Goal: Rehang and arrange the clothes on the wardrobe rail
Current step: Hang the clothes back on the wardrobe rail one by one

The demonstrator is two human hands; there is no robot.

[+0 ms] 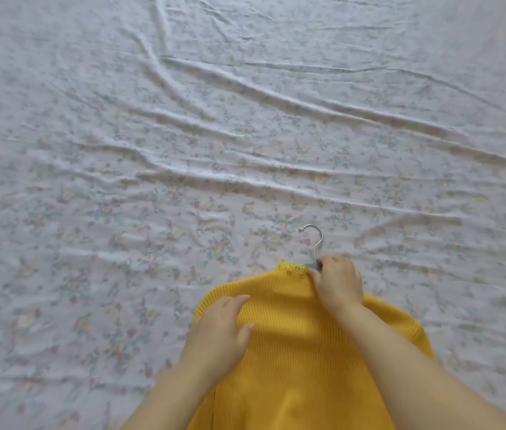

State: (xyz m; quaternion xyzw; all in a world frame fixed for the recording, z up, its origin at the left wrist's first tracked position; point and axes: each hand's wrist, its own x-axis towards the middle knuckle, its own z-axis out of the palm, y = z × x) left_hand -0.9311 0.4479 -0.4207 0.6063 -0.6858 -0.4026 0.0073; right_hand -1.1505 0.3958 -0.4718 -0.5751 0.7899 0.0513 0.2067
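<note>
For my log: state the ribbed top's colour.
The ribbed top is mustard yellow, seen best in the head view.

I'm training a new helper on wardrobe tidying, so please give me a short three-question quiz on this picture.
1. True or false: the yellow sweater lies on the floral sheet, with a hanger hook sticking out of its neck.
2. Where is the person's right grip? A) flat on the sheet B) clutching the sweater's neck at the hook's base C) out of view
3. Fill in: the left grip rests on the sweater's ____.
Key: 1 true; 2 B; 3 shoulder.
</note>
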